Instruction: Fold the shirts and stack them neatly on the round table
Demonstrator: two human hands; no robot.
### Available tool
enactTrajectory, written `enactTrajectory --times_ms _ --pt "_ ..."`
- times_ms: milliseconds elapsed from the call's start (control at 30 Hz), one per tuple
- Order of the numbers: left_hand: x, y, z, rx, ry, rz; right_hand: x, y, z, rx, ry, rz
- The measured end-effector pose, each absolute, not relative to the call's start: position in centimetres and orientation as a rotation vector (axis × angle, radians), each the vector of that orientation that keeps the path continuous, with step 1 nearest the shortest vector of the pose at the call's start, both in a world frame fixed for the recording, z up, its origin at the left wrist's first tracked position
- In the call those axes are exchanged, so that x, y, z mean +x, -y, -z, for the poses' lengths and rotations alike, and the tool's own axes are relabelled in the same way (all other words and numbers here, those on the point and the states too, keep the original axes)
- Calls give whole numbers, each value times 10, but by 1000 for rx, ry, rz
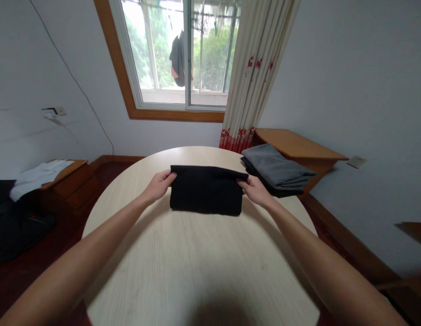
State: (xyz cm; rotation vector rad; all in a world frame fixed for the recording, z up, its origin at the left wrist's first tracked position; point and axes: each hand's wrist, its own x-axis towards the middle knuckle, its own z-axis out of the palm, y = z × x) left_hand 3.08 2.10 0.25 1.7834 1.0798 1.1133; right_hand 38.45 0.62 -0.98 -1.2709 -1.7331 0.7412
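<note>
A black cloth (206, 191), folded into a wide rectangle, is held over the far half of the round light wood table (197, 258). My left hand (160, 184) pinches its upper left corner, thumb on the near side. At the upper right corner my right hand (255, 189) grips the same cloth, its fingers partly hidden behind the fabric. The cloth's top edge is stretched between both hands. To the right of my right hand lies a stack of folded grey cloth (276, 165) with black cloth beneath it, at the table's right far edge.
A wooden desk (295, 142) stands behind the stack, beside a patterned curtain (254, 77) and a window (183, 59). On the left, white cloth (44, 174) lies on a low wooden cabinet (69, 185), near a dark bag (20, 231) on the floor.
</note>
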Motion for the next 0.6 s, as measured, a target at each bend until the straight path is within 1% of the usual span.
enactTrajectory --times_ms 100,200,300,400,500,600 --pt "53 -43 16 1416 -1246 -1059 372 -29 32 -1470 1512 -893" --pt "56 -37 45 1300 -1242 -1072 370 -26 57 -1492 1489 -884" --pt "51 -20 59 1310 -1176 -1154 372 -15 68 -1519 1587 -779" --pt "46 -7 60 1355 -1176 -1209 369 -8 68 -1543 1679 -608" --pt "39 2 60 1451 -1234 -1126 365 -1 67 -1593 1748 -515" --pt "27 9 63 1603 -1379 -965 364 9 65 -1678 1846 -525"
